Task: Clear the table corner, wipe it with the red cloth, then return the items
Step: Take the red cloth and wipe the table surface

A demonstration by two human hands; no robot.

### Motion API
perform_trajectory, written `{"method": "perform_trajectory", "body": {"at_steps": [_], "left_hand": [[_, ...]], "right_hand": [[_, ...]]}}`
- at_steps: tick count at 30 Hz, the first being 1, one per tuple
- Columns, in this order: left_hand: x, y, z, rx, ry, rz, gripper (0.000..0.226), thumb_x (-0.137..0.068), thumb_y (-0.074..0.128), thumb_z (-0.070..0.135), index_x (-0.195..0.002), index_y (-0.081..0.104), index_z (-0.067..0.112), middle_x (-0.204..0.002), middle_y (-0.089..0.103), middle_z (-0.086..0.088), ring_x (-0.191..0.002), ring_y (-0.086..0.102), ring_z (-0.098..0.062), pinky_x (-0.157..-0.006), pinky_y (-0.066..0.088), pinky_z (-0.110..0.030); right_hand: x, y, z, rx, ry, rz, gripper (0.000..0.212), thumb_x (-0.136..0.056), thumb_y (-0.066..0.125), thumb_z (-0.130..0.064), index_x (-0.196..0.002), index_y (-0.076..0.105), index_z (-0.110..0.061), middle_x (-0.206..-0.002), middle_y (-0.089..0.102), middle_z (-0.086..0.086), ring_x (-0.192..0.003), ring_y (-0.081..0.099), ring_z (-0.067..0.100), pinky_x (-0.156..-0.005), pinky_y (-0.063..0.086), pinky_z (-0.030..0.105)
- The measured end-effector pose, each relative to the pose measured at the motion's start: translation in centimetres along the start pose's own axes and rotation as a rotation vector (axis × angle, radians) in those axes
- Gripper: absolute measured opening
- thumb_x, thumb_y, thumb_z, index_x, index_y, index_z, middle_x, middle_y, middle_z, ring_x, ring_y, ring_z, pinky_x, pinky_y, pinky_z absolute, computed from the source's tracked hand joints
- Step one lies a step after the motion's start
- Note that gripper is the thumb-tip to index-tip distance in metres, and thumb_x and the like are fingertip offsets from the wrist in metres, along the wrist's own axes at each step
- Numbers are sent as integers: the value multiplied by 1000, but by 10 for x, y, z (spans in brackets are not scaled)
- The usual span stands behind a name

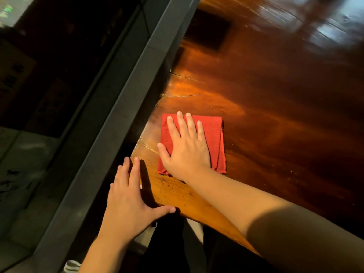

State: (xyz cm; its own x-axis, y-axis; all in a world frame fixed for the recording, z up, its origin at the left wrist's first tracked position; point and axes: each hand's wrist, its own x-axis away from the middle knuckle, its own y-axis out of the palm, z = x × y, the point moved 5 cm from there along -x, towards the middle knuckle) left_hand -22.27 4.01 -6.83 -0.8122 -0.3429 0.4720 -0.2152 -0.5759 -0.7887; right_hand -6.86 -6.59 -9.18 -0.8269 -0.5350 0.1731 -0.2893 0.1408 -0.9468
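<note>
Right hand [185, 150]: I'm pressing it flat, fingers apart, on cloth [212, 138] near surface [275, 115] corner; left hand [128, 200], open, resting at edge.

Much of the red cloth [211, 138] is covered by the right hand [186, 148] — its middle cannot be seen. The far table [275, 95] surface is smeared by blur and cut off at the top and right edges. The dark area at left cannot be made out — only vague shapes are shown.

dim warm light; glare, blur on far table [325, 26].
</note>
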Motion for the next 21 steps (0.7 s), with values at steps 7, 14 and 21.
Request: {"method": "perform_trajectory", "body": {"at_steps": [7, 14, 21], "left_hand": [[-2, 1, 6, -3, -21, -55, 160, -30, 58, 100, -154, -14, 29, -165, -13, 0, -151, -5, -24, -119, 18, -54], [-5, 7, 16, -163, -44, -104, 163, -27, 61, 95, -156, -8, 25, -165, -7, -6, -150, -9, -34, -117, 16, -61], [-7, 14, 25, -257, -82, -97, 159, -28, 50, 104, -156, -6, 29, -165, 2, -10, -149, -6, -38, -112, 20, -66]], "right_hand": [[12, 1, -12, 6, -101, -20, 77, -99, 29, -59, -163, 16, -19, -170, 11, 12, -156, 0, 32, -123, 2, 54], [55, 6, 9, -19, -249, -57, 77, -96, 36, -62, -162, 22, -23, -170, 17, 10, -156, 4, 31, -123, 5, 53], [112, 1, 74, -83, -179, -66, 78, -94, 41, -65, -161, 22, -30, -170, 16, 4, -156, 4, 27, -125, 4, 52]]}}
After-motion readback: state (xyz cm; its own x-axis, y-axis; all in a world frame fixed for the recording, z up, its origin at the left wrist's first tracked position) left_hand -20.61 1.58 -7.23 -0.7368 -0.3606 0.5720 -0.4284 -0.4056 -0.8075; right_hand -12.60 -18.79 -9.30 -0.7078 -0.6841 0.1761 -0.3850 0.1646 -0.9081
